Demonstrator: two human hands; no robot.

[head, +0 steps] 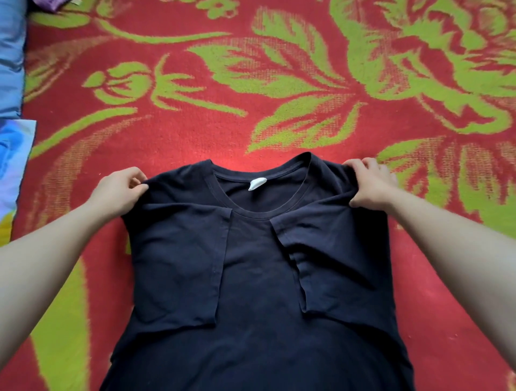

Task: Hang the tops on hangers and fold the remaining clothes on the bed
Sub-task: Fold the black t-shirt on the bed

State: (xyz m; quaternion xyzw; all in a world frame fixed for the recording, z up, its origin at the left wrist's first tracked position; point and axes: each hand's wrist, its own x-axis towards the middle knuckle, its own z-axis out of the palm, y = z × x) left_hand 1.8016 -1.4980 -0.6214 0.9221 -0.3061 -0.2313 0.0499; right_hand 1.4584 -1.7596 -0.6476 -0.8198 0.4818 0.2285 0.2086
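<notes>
A dark navy t-shirt [257,293] lies flat on the bed, neck pointing away from me, with a white label [257,184] inside the collar. Both short sleeves are folded inward over the chest. My left hand [120,192] pinches the shirt's left shoulder. My right hand [368,184] pinches the right shoulder. The shirt's hem runs out of view at the bottom edge.
The bed is covered by a red blanket with green floral pattern [279,83]. A blue pillow or cloth [11,55] and a light printed item [14,162] lie along the left edge. A bit of purple fabric [53,3] shows at the top left.
</notes>
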